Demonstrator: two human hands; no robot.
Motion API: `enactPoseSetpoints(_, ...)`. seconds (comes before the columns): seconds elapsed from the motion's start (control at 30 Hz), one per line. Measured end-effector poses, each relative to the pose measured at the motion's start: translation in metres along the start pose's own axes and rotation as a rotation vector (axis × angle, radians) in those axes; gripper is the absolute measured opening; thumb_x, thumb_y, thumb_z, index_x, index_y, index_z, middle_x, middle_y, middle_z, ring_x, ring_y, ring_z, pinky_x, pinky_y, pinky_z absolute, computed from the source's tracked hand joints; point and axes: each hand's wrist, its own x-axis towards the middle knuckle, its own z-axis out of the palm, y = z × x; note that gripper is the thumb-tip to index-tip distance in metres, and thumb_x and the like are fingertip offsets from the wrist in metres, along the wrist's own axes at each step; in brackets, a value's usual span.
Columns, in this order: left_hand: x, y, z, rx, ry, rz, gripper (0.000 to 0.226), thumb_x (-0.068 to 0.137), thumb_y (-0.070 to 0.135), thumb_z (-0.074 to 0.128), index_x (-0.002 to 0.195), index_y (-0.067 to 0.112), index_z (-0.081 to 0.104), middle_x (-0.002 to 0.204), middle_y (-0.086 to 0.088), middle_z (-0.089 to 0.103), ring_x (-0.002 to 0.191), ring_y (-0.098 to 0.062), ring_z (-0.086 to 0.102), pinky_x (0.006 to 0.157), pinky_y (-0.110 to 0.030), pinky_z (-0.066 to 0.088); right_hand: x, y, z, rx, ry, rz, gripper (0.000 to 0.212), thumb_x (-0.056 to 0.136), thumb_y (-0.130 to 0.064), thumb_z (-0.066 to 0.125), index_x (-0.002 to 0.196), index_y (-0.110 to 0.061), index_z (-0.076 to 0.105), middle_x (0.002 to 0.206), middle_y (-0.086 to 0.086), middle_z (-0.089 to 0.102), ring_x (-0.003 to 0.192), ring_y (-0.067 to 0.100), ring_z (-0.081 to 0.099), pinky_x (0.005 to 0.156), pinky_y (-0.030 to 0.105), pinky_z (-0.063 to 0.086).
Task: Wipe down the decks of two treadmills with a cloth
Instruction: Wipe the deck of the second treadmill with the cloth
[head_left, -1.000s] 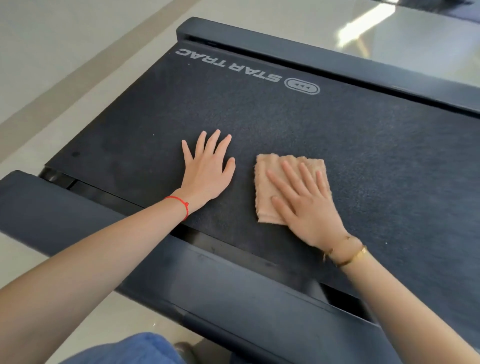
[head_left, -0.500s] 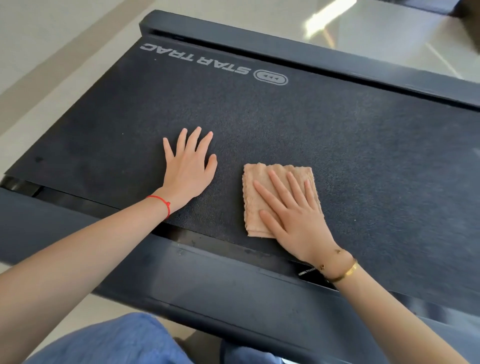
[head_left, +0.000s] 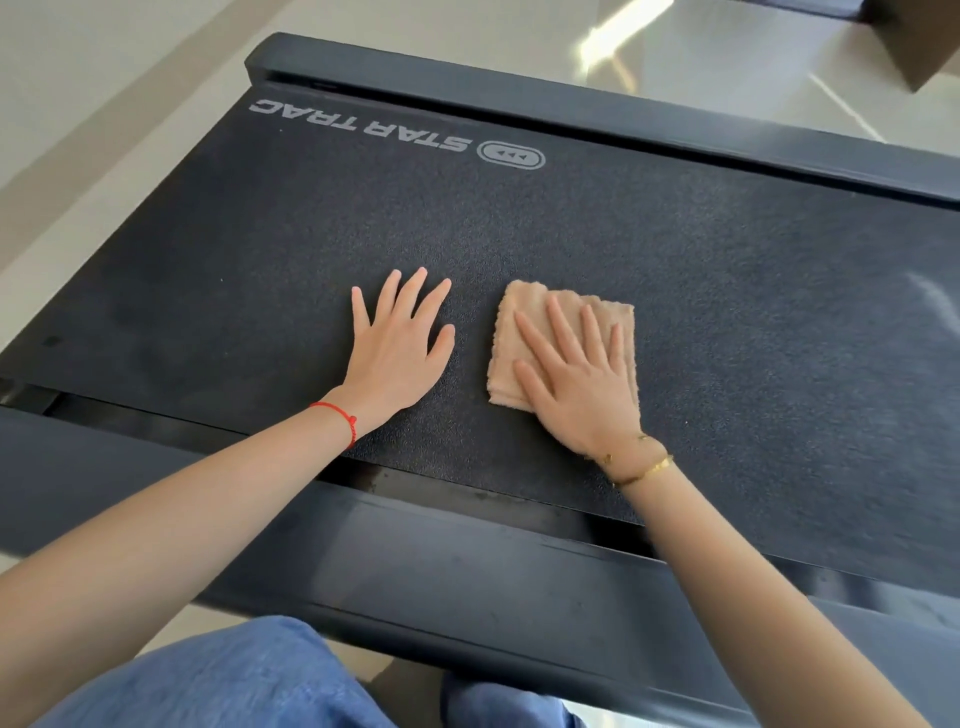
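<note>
A dark treadmill deck (head_left: 727, 291) with a textured belt and a STAR TRAC logo fills the view. A folded beige cloth (head_left: 524, 317) lies flat on the belt near its near edge. My right hand (head_left: 576, 379) presses on the cloth with straight, spread fingers, covering its lower right part. My left hand (head_left: 400, 348) rests flat on the bare belt just left of the cloth, fingers spread, touching nothing else.
Dark side rails run along the far edge (head_left: 623, 119) and the near edge (head_left: 467, 561) of the belt. Pale glossy floor (head_left: 104, 104) surrounds the treadmill. My blue trouser legs (head_left: 218, 675) are below the near rail. A brown box corner (head_left: 914, 41) shows top right.
Both hands and the cloth have shifted together along the belt, farther from the STAR TRAC logo. The camera view has swung as well. Neither hand has changed its flat posture.
</note>
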Motion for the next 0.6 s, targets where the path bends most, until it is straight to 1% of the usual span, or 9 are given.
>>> enactPoseSetpoints(0.07, -0.001, 0.0, 0.0, 0.01, 0.006, 0.001, 0.057, 0.102, 0.042, 0.033, 0.156, 0.027, 0.024, 0.164, -0.002, 0.019, 0.153, -0.025, 0.008, 0.119, -0.064, 0.005, -0.025, -0.007, 0.002, -0.028, 0.0, -0.087, 0.061, 0.096, -0.06, 0.009, 0.156, -0.045, 0.013, 0.166, -0.008, 0.004, 0.153, 0.03, -0.004, 0.121, 0.053, -0.004)
enactPoseSetpoints(0.13, -0.001, 0.0, 0.001, 0.018, 0.005, 0.002, 0.057, 0.102, 0.043, 0.032, 0.156, 0.027, 0.024, 0.164, -0.002, 0.018, 0.153, -0.025, 0.008, 0.119, -0.064, 0.005, -0.049, -0.003, 0.003, -0.029, -0.001, -0.12, 0.06, 0.097, -0.06, 0.01, 0.155, -0.044, 0.014, 0.166, -0.009, 0.006, 0.153, 0.029, -0.003, 0.122, 0.052, -0.002)
enactPoseSetpoints(0.2, -0.001, 0.0, 0.001, 0.023, 0.002, 0.002, 0.057, 0.102, 0.043, 0.03, 0.157, 0.027, 0.023, 0.165, -0.002, 0.017, 0.153, -0.025, 0.007, 0.119, -0.064, 0.004, -0.065, 0.011, 0.002, -0.013, 0.015, -0.09, 0.059, 0.098, -0.06, 0.013, 0.155, -0.044, 0.015, 0.166, -0.009, 0.008, 0.154, 0.027, -0.001, 0.122, 0.051, 0.0)
enactPoseSetpoints(0.3, -0.001, -0.001, 0.001, 0.024, -0.005, 0.004, 0.057, 0.103, 0.044, 0.029, 0.157, 0.027, 0.021, 0.165, -0.002, 0.016, 0.153, -0.025, 0.006, 0.119, -0.064, 0.004, -0.073, 0.038, -0.001, 0.001, 0.039, 0.021, 0.06, 0.097, -0.061, 0.014, 0.154, -0.046, 0.017, 0.166, -0.009, 0.01, 0.154, 0.025, 0.001, 0.123, 0.049, -0.001)
enactPoseSetpoints(0.37, -0.001, 0.0, 0.001, 0.028, -0.009, 0.003, 0.058, 0.103, 0.044, 0.028, 0.157, 0.027, 0.021, 0.165, -0.002, 0.016, 0.153, -0.025, 0.006, 0.119, -0.064, 0.004, -0.061, 0.055, -0.003, 0.003, 0.056, 0.103, 0.06, 0.096, -0.061, 0.013, 0.154, -0.047, 0.017, 0.166, -0.009, 0.009, 0.154, 0.026, 0.002, 0.123, 0.049, -0.001)
enactPoseSetpoints(0.5, -0.001, 0.001, 0.0, 0.037, -0.005, 0.001, 0.057, 0.102, 0.044, 0.029, 0.157, 0.027, 0.022, 0.165, -0.002, 0.018, 0.153, -0.025, 0.008, 0.119, -0.064, 0.005, 0.0, 0.066, -0.007, 0.032, 0.059, 0.279, 0.057, 0.1, -0.057, 0.019, 0.155, -0.047, 0.011, 0.167, -0.005, 0.004, 0.153, 0.03, -0.003, 0.121, 0.054, -0.006)
enactPoseSetpoints(0.53, -0.001, 0.001, 0.0, 0.036, -0.002, 0.003, 0.057, 0.102, 0.044, 0.029, 0.157, 0.027, 0.023, 0.164, -0.003, 0.018, 0.153, -0.026, 0.008, 0.119, -0.064, 0.005, 0.015, 0.061, -0.007, 0.034, 0.047, 0.291, 0.056, 0.1, -0.057, 0.019, 0.155, -0.047, 0.009, 0.167, -0.004, 0.002, 0.152, 0.031, -0.004, 0.12, 0.055, -0.008)
enactPoseSetpoints(0.6, -0.002, 0.001, 0.001, 0.034, 0.001, 0.004, 0.057, 0.103, 0.043, 0.03, 0.156, 0.026, 0.024, 0.164, -0.003, 0.02, 0.153, -0.026, 0.009, 0.119, -0.064, 0.006, 0.037, 0.042, -0.007, 0.038, 0.027, 0.239, 0.056, 0.102, -0.057, 0.018, 0.156, -0.046, 0.007, 0.167, -0.004, 0.0, 0.152, 0.032, -0.006, 0.12, 0.055, -0.01)
